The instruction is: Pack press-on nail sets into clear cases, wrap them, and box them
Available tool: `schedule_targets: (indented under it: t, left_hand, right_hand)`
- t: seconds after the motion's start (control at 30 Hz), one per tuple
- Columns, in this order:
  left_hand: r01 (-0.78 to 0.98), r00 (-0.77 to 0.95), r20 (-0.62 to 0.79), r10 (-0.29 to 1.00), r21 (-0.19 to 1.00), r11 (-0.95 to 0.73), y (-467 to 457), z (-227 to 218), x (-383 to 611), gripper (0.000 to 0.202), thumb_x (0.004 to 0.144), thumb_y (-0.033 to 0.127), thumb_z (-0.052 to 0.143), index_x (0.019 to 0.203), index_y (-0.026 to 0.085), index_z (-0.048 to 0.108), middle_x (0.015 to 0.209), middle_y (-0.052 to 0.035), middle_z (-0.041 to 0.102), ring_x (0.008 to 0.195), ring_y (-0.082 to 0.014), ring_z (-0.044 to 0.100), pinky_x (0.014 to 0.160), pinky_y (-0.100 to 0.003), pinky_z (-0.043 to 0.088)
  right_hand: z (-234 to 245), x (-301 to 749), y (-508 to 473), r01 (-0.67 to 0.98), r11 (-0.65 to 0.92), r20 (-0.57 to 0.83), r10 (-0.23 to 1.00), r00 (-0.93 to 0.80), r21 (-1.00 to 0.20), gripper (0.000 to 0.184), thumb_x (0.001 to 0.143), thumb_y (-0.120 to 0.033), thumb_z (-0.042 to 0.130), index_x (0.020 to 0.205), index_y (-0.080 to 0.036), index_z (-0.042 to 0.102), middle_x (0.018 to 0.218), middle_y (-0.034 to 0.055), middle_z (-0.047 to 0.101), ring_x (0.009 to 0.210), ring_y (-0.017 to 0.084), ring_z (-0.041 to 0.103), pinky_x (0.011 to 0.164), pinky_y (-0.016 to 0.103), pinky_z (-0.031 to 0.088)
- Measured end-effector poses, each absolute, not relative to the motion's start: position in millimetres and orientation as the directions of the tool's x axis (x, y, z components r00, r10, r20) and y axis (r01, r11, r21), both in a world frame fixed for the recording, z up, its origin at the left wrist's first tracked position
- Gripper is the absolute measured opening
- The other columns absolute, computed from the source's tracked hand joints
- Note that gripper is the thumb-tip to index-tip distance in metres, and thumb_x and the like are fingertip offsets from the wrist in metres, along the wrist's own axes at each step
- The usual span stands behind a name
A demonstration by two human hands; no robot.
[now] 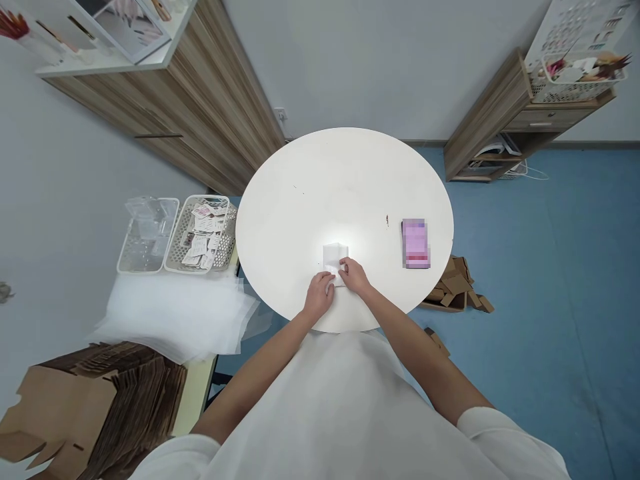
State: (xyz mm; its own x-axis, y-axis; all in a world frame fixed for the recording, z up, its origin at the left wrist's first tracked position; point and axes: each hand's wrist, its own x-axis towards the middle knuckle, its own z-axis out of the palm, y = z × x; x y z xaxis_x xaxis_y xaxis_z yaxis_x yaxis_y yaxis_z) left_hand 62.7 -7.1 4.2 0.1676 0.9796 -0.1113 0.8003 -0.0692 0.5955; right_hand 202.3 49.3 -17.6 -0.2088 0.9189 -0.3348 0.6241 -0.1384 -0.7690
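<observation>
One white packet (335,252), long axis twelve-to-six, has my left hand (319,296) at seven o'clock and right hand (354,275) at four, both touching; whether the fingers clamp, I can't tell.

The person wears a loose, plain white cloth shirt (345,413), its smooth front shaded to pale grey in soft, shallow folds that fan out below the upper edge in view. A short white left sleeve (175,457) and a short white right sleeve (513,441) end in wide, rounded openings, the right one creased near its edge. From them extend bare, tapering forearms (425,347), narrowing to slim wrists and bare hands (354,275) with slender fingers.
</observation>
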Motion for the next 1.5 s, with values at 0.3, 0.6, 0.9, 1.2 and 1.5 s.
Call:
schedule_targets:
  t: [0.3,0.6,0.9,1.2,1.5]
  left_hand:
    - [0.884,0.318,-0.194,0.928,0.414,-0.217,16.9,-2.2,62.7,0.041,0.081,0.023,0.041,0.121,0.023,0.043,0.137,-0.0068,0.033,0.128,-0.0265,0.023,0.097,-0.046,0.028]
    - [0.844,0.260,-0.295,0.920,0.532,-0.068,16.6,3.2,54.7,0.051,0.076,0.028,0.047,0.126,0.026,0.036,0.140,-0.0080,0.024,0.129,-0.0267,0.022,0.098,-0.047,0.028]
    - [0.784,0.399,-0.273,0.875,0.597,-0.171,-10.4,5.3,38.8,0.072,0.064,0.035,0.064,0.127,0.021,0.033,0.134,-0.0095,0.036,0.120,-0.0274,0.034,0.098,-0.044,0.027]
    - [0.691,0.235,-0.308,0.922,0.720,0.064,-5.4,3.6,42.8,0.025,0.079,0.035,0.045,0.098,0.021,0.055,0.095,-0.0054,0.053,0.087,-0.0180,0.051,0.076,-0.032,0.043]
    - [0.477,-0.172,-0.400,0.900,0.766,0.431,8.6,-6.9,51.4,0.032,0.074,0.033,0.054,0.102,0.020,0.047,0.082,-0.0016,0.060,0.068,-0.0127,0.056,0.067,-0.028,0.043]
  right_hand:
    - [-4.1,217.1,37.0,0.675,0.129,-0.180,0.912,-0.369,-0.727,0.050,0.073,-0.016,0.047,0.122,-0.021,0.034,0.112,0.0082,0.044,0.093,0.017,0.047,0.076,0.031,0.042]
    - [2.8,208.3,44.5,0.759,0.421,-0.195,0.798,-0.571,-0.497,0.068,0.061,-0.020,0.065,0.123,-0.019,0.035,0.124,0.0110,0.041,0.107,0.028,0.037,0.079,0.037,0.039]
    - [17.0,221.7,38.7,0.669,0.460,-0.272,0.665,-0.695,-0.584,0.048,0.058,-0.027,0.064,0.103,-0.015,0.052,0.101,0.0093,0.052,0.092,0.024,0.043,0.079,0.035,0.038]
    - [17.4,221.3,46.6,0.681,0.025,-0.476,0.696,-0.537,-0.732,0.018,0.070,-0.034,0.052,0.076,-0.018,0.057,0.096,0.0064,0.054,0.079,0.018,0.051,0.062,0.026,0.040]
    - [0.7,208.2,61.1,0.649,-0.237,-0.455,0.870,-0.188,-0.723,0.037,0.077,-0.042,0.046,0.107,-0.021,0.045,0.095,0.0047,0.057,0.082,0.017,0.053,0.067,0.027,0.041]
